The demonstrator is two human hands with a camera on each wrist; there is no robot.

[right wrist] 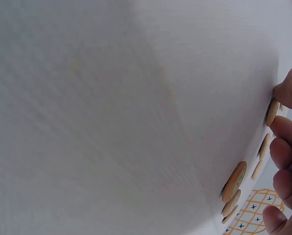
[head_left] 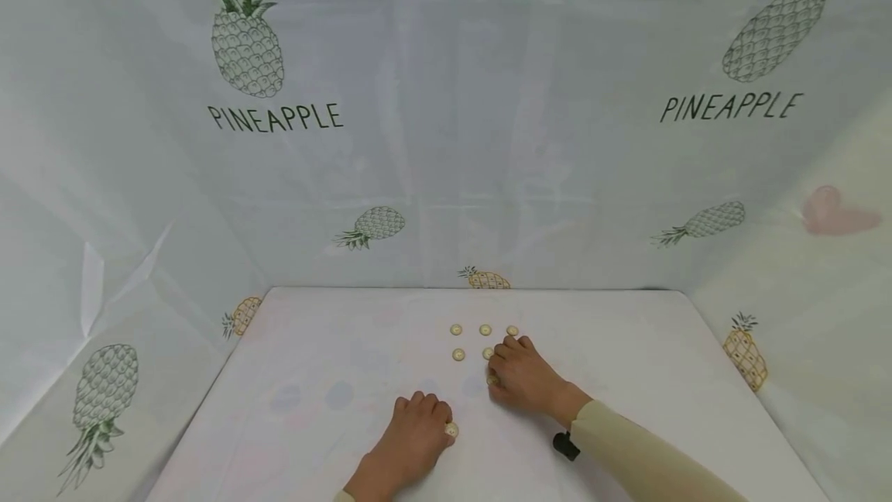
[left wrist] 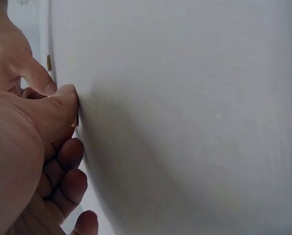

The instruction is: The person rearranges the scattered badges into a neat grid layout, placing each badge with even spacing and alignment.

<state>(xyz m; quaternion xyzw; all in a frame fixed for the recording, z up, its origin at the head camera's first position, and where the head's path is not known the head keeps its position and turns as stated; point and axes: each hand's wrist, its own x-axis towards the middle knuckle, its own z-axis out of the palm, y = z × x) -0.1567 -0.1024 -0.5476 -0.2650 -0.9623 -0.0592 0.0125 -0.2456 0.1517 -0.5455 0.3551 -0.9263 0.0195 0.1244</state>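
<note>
Several small, pale wooden buttons lie on the white tabletop in rows, such as a back-row button (head_left: 456, 329) and one in front of it (head_left: 458, 355). My right hand (head_left: 524, 375) reaches to the right end of these rows. Between its thumb and index finger it pinches a wooden button (right wrist: 272, 112), low over or touching the table. Closer to me, my left hand (head_left: 416, 436) holds another button (head_left: 451, 429) at its thumb side. Only a thin edge of that button (left wrist: 77, 120) shows in the left wrist view.
The white table (head_left: 334, 440) has rounded back corners. Pineapple-printed sheeting (head_left: 488, 138) stands behind it and along both sides. A small black device (head_left: 566, 446) sits at my right wrist. More buttons (right wrist: 234, 182) stand close to my right fingers.
</note>
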